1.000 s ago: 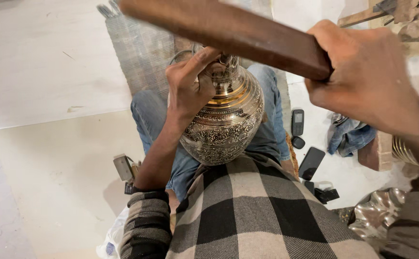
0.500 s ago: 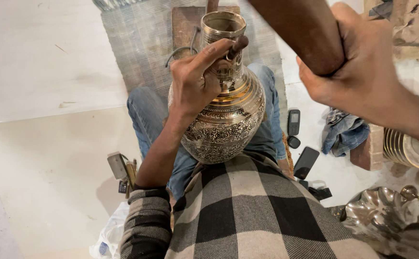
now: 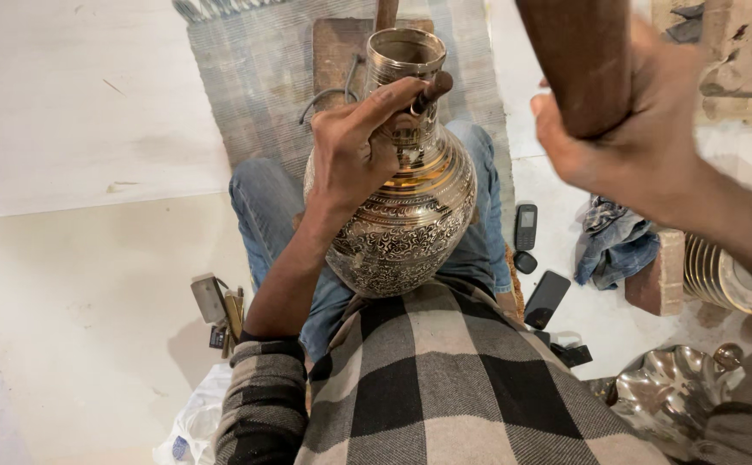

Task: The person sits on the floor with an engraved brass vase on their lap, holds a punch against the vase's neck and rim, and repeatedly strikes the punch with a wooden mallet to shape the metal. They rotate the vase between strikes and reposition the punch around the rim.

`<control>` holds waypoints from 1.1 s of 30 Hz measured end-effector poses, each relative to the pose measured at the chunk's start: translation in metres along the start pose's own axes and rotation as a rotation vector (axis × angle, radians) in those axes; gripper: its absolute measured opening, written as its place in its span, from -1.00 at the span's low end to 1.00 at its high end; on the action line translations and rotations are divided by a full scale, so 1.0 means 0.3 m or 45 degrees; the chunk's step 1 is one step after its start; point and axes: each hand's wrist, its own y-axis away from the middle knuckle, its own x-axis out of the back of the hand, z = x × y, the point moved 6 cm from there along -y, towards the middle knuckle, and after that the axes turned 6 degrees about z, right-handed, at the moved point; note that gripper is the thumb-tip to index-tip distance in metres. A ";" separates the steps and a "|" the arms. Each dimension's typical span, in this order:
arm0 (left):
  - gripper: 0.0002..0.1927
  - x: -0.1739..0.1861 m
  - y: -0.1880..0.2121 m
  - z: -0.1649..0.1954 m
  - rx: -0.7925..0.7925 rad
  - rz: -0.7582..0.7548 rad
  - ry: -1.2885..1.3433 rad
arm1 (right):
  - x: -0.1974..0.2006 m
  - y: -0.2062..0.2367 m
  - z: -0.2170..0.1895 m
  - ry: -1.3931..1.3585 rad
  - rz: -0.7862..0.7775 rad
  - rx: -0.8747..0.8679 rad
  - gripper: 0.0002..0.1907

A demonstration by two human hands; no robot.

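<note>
On the person's lap, the engraved, round-bellied brass vase (image 3: 402, 202) is steadied by the left hand (image 3: 354, 151), apparently pinching a small tool against its neck, while the right hand (image 3: 626, 129) grips closed around a thick brown wooden mallet handle (image 3: 578, 60).

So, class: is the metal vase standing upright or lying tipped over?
Upright, roughly. The vase sits on the person's lap with its open mouth at the top and round belly below, and the left hand grips its neck.
</note>
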 end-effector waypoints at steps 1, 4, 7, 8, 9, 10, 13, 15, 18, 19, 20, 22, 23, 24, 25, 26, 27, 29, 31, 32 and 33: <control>-0.51 -0.001 -0.002 -0.003 0.035 -0.019 0.013 | -0.021 0.008 0.010 0.177 -0.093 0.007 -0.62; -0.49 0.015 -0.009 0.012 -0.014 -0.011 0.010 | -0.027 0.021 0.035 0.104 -0.058 -0.043 -0.66; -0.54 0.020 -0.007 0.021 -0.043 -0.013 0.003 | -0.026 0.041 0.042 0.057 -0.039 -0.054 -0.66; -0.58 0.018 -0.004 0.020 -0.040 -0.023 -0.001 | -0.031 0.052 0.043 0.094 -0.055 -0.046 -0.65; -0.60 0.016 -0.005 0.013 -0.037 0.005 0.040 | -0.047 0.065 0.064 0.047 -0.137 -0.140 -0.66; -0.61 0.007 -0.010 0.001 -0.038 0.027 0.084 | -0.064 0.081 0.087 0.001 -0.215 -0.238 -0.67; -0.59 -0.017 -0.001 -0.030 0.033 0.083 0.219 | -0.099 0.122 0.131 -0.272 -0.120 -0.330 -0.70; -0.57 -0.030 0.004 -0.042 0.036 0.113 0.175 | -0.134 0.140 0.158 -0.403 0.004 -0.289 -0.70; -0.58 -0.051 0.006 -0.026 -0.035 0.127 0.001 | -0.165 0.160 0.186 -0.413 0.102 -0.195 -0.66; -0.56 -0.049 0.009 -0.014 -0.052 0.125 -0.035 | -0.163 0.160 0.186 -0.405 0.137 -0.141 -0.65; -0.53 -0.047 0.011 0.000 -0.068 0.119 -0.070 | -0.155 0.159 0.183 -0.399 0.172 -0.091 -0.64; -0.60 -0.031 0.012 0.018 -0.047 0.156 -0.093 | -0.130 0.150 0.178 -0.412 0.187 -0.044 -0.62; -0.63 -0.022 0.010 0.026 -0.040 0.181 -0.104 | -0.111 0.143 0.172 -0.416 0.195 -0.014 -0.61; -0.64 -0.019 0.011 0.033 -0.034 0.167 -0.120 | -0.098 0.137 0.173 -0.401 0.180 -0.034 -0.59; -0.64 -0.017 0.009 0.038 -0.032 0.152 -0.135 | -0.084 0.130 0.176 -0.384 0.169 -0.055 -0.58; -0.64 -0.018 0.006 0.040 -0.033 0.138 -0.150 | -0.072 0.126 0.180 -0.365 0.160 -0.074 -0.56; -0.65 -0.015 0.001 0.041 -0.041 0.164 -0.137 | -0.055 0.121 0.176 -0.338 0.189 -0.009 -0.56; -0.65 -0.013 -0.008 0.038 -0.050 0.212 -0.111 | -0.030 0.117 0.171 -0.287 0.244 0.117 -0.56; -0.65 -0.014 -0.010 0.044 -0.089 0.209 -0.167 | -0.005 0.119 0.161 -0.379 0.256 0.249 -0.53; -0.64 -0.016 -0.012 0.048 -0.110 0.209 -0.190 | 0.003 0.118 0.155 -0.350 0.235 0.269 -0.53; -0.64 -0.015 -0.012 0.048 -0.091 0.211 -0.119 | 0.016 0.114 0.146 -0.321 0.215 0.289 -0.52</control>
